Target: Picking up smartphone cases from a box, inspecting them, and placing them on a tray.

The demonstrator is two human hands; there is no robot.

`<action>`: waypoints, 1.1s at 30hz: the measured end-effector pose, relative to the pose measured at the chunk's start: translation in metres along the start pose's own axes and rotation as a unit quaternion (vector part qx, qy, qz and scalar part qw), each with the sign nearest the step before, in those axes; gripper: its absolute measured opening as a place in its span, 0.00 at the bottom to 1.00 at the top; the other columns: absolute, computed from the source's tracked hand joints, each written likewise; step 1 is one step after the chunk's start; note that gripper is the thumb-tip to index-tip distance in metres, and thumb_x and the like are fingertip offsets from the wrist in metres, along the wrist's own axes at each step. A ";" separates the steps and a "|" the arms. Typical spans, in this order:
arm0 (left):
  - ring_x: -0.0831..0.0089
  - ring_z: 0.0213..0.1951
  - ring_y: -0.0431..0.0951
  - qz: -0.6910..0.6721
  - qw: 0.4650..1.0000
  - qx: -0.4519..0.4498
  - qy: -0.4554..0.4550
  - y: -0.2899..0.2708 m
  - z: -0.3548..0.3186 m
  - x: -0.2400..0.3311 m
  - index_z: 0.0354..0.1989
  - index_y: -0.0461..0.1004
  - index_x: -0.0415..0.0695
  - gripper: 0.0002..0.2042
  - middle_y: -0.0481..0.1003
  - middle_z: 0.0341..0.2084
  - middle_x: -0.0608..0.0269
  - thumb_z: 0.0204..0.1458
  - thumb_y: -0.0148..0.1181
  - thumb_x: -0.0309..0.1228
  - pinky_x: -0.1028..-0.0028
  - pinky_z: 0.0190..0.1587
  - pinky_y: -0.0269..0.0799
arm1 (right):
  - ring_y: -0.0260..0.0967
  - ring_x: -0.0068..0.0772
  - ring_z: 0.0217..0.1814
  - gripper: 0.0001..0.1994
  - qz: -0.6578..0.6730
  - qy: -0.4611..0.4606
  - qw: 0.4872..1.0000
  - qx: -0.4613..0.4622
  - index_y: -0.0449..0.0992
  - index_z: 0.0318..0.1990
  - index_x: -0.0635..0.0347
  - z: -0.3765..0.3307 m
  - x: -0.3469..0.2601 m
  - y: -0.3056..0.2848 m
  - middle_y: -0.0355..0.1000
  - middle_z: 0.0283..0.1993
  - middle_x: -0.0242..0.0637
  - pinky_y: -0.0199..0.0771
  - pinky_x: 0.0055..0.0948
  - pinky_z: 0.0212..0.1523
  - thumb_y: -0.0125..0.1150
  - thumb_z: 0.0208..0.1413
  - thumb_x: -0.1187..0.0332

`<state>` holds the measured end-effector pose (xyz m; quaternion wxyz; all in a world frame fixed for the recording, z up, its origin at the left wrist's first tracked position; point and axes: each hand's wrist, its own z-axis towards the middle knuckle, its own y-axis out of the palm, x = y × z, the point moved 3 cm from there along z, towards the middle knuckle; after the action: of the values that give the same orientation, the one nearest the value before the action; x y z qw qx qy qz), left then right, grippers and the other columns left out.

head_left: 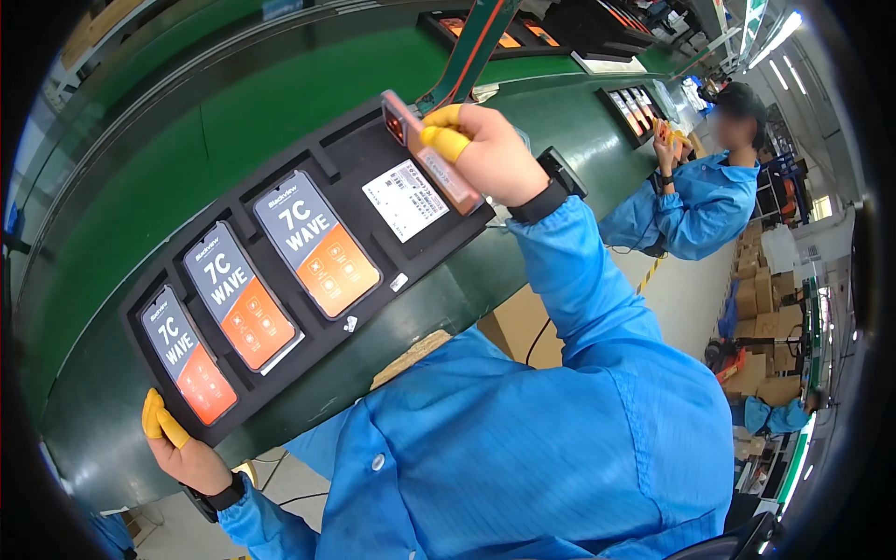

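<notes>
My right hand (499,154), with yellow finger cots, is closed on a smartphone (425,157) tilted on its edge over the right end of a black foam tray (350,161). Its back, with a camera block, faces left. Beside it, a white printed label (405,201) lies in the tray's rightmost slot. The other slots hold three phones with grey-and-orange screen films: a right one (317,245), a middle one (239,295) and a left one (188,355). My left hand (191,459), also in yellow finger cots, grips the tray's near left corner.
The tray lies on a green conveyor belt (233,112) beside a dark green bench edge (308,383). A slanted green post (471,51) rises behind my right hand. To the right, a co-worker in blue (700,210) handles something near another phone tray (630,112). Cardboard boxes (761,322) stand beyond.
</notes>
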<state>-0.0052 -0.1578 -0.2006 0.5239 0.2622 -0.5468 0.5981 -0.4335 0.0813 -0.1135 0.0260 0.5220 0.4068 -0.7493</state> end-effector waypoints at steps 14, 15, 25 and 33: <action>0.72 0.49 0.73 -0.034 0.999 0.005 -0.010 0.004 0.002 -0.001 0.51 0.72 0.34 0.13 0.73 0.50 0.56 0.63 0.50 0.28 0.74 0.55 0.67 | 0.72 0.21 0.37 0.11 0.185 0.018 0.983 -0.005 0.77 0.44 0.68 0.003 0.036 0.000 0.76 0.37 0.34 0.72 0.22 0.39 0.59 0.58 0.70; 0.72 0.49 0.73 -0.033 0.999 0.010 -0.015 0.002 0.000 -0.001 0.51 0.72 0.34 0.13 0.73 0.50 0.57 0.63 0.51 0.28 0.74 0.54 0.67 | 0.72 0.21 0.37 0.11 0.193 0.017 0.981 -0.003 0.77 0.43 0.68 0.002 0.033 0.000 0.76 0.37 0.34 0.72 0.22 0.39 0.60 0.58 0.69; 0.73 0.48 0.73 -0.005 1.000 0.011 0.001 -0.001 -0.001 0.003 0.51 0.72 0.34 0.12 0.74 0.49 0.57 0.63 0.52 0.28 0.75 0.54 0.67 | 0.72 0.20 0.29 0.12 0.096 -0.001 0.995 0.012 0.76 0.43 0.69 -0.008 0.006 0.015 0.76 0.30 0.34 0.71 0.21 0.30 0.64 0.55 0.70; 0.72 0.48 0.74 -0.016 1.000 0.016 -0.004 0.002 -0.001 0.006 0.50 0.73 0.35 0.12 0.75 0.48 0.57 0.62 0.52 0.27 0.75 0.53 0.68 | 0.74 0.42 0.33 0.19 -0.322 -0.190 0.923 0.089 0.79 0.39 0.60 -0.026 -0.019 0.050 0.74 0.30 0.40 0.75 0.37 0.34 0.67 0.47 0.54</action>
<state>-0.0088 -0.1546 -0.1958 0.5269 0.2813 -0.5351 0.5974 -0.3820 0.0569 -0.1303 -0.1860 0.2107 0.4722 -0.8355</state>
